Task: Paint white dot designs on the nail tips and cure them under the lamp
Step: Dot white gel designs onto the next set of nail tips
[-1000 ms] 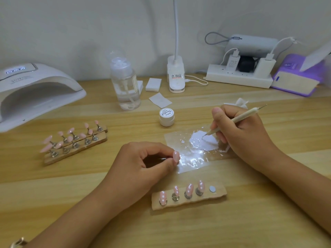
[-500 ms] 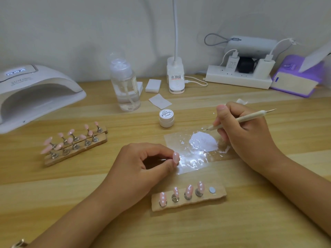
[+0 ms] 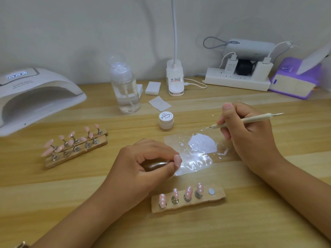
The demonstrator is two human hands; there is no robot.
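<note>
Step in hand, as I judged it: loading white paint for the next dot. The left hand pinched a pink nail tip between thumb and forefinger, the other fingers curled under, just over the near edge of the clear sheet; no dots showed on that tip. The right hand held the dotting tool pen-style, fingers closed round the shaft, with its point in the air just behind the white paint patch. Four dotted tips stood on the near wooden strip, one slot bare; plain tips waited on the left racks. The lamp sat far left with nothing visible inside. Next move would probably need the point brought across to the held tip and touched down lightly, left hand steady. Versus a second earlier: the point had been in the paint, now lifted clear, shaft flatter; left hand and held tip unchanged.
</note>
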